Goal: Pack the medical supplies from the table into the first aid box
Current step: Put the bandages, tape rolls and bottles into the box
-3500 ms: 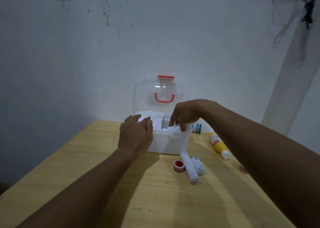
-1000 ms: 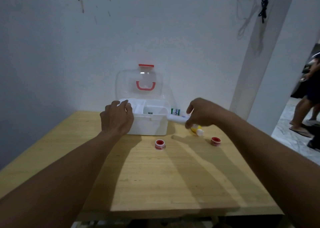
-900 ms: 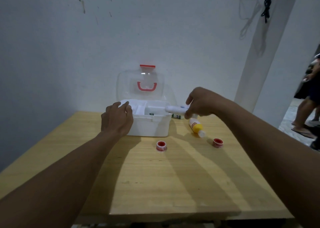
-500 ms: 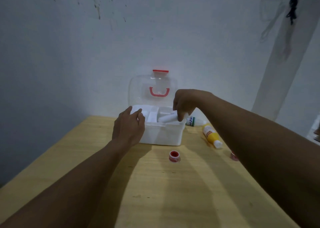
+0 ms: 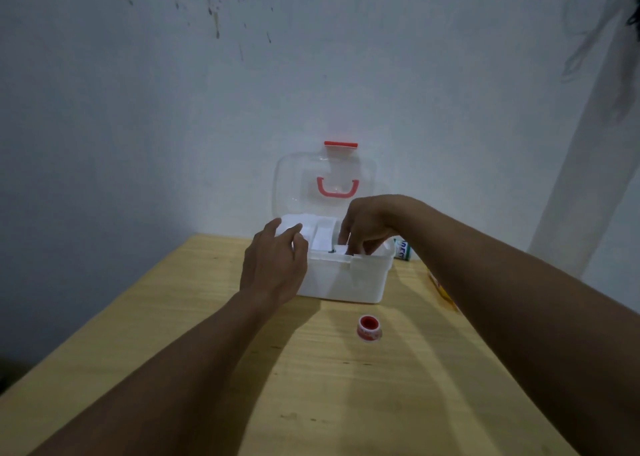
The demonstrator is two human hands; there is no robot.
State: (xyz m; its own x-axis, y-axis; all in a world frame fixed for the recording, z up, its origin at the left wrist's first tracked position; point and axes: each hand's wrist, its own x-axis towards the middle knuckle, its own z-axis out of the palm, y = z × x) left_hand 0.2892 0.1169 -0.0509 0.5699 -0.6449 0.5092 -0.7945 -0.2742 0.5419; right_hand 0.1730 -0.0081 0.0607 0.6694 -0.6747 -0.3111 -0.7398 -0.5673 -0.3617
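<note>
The white first aid box (image 5: 346,282) stands open at the table's far edge, its clear lid (image 5: 298,185) with a red handle upright against the wall. My left hand (image 5: 273,265) rests on the box's front left corner, fingers lying over the rim. My right hand (image 5: 367,227) reaches down into the right compartment, its fingertips pinching a white roll (image 5: 341,249) that is mostly hidden. A red tape roll (image 5: 369,328) lies on the table in front of the box. A green-labelled bottle (image 5: 401,249) lies right of the box. A yellow bottle (image 5: 441,289) shows partly behind my right forearm.
The wooden table (image 5: 311,386) ends against a white wall behind the box. A white pillar (image 5: 588,178) stands at the right. Bare tabletop stretches to the left of the box and towards me.
My right hand picked up a white roll from the table right of the box, carried it over the box and lowered it into the right compartment. My left hand stayed on the box's corner.
</note>
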